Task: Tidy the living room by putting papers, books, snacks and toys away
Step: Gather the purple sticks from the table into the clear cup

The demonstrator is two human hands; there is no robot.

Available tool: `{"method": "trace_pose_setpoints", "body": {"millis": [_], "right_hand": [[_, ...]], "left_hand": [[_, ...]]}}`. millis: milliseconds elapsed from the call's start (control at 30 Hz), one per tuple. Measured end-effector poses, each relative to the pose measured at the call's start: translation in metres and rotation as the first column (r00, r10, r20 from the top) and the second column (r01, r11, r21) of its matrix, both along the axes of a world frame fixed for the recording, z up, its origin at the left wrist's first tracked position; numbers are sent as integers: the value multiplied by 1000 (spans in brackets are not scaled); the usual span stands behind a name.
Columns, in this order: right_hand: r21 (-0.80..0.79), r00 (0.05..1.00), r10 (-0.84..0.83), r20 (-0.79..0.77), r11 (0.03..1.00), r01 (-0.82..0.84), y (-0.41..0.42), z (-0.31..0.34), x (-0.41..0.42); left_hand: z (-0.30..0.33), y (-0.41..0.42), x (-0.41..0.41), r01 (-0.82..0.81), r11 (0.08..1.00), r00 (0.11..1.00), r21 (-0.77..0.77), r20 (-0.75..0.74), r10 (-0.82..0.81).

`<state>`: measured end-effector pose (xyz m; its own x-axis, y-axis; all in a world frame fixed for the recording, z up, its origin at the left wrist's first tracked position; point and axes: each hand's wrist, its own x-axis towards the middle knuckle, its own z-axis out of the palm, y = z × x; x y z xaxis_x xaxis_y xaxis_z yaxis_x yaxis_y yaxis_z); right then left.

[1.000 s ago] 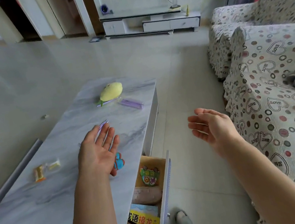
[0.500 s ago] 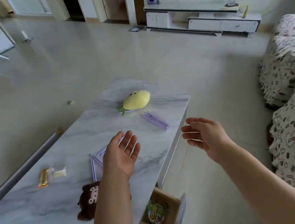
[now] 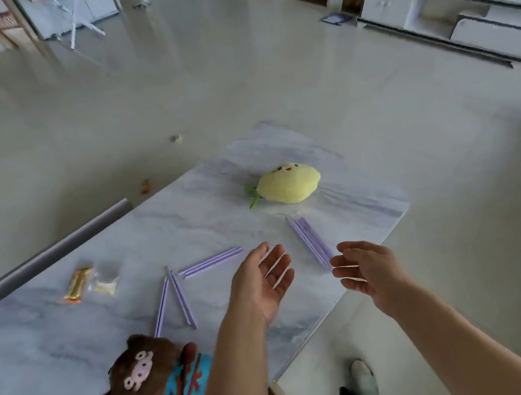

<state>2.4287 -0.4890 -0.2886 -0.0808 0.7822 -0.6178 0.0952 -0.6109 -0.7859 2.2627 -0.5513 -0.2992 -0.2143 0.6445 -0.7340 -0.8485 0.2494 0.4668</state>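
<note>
Lying sideways, yellow lemon plush (image 3: pixel 289 184)

Two plush toys (image 3: pixel 289 182), two snacks (image 3: pixel 78 285), perhaps four purple sticks (image 3: pixel 209 262).

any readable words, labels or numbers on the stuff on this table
None can be read.
Gold-wrapped snack bar: any print too blurred.
Clear snack packet: nothing legible.
Yellow lemon plush toy: a stitched face, no text.
Brown bear plush toy: no lettering visible.
</note>
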Motion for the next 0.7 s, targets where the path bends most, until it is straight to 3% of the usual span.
{"method": "trace_pose_setpoints", "body": {"millis": [200,333,500,600,700], "right_hand": [[-52,972,198,123,980,-193,113,-65,-10],[-72,890,364,274,931,-358,167,-131,-19],[-116,660,548,513,807,-580,204,-206,-33],[-169,469,628,621,691,-702,209,-239,-42],[-211,319,632,706,618,-757,208,-261,-50]], "left_hand": [[-68,95,25,-81,986,995,-144,51,89],[-120,138,35,-71,970,997,-230,7,75],[-171,167,39,56,955,982,-293,-158,-106],[-195,174,40,199,906,883,-373,-334,-331],[-210,174,38,250,891,858,-379,-340,-385]]}}
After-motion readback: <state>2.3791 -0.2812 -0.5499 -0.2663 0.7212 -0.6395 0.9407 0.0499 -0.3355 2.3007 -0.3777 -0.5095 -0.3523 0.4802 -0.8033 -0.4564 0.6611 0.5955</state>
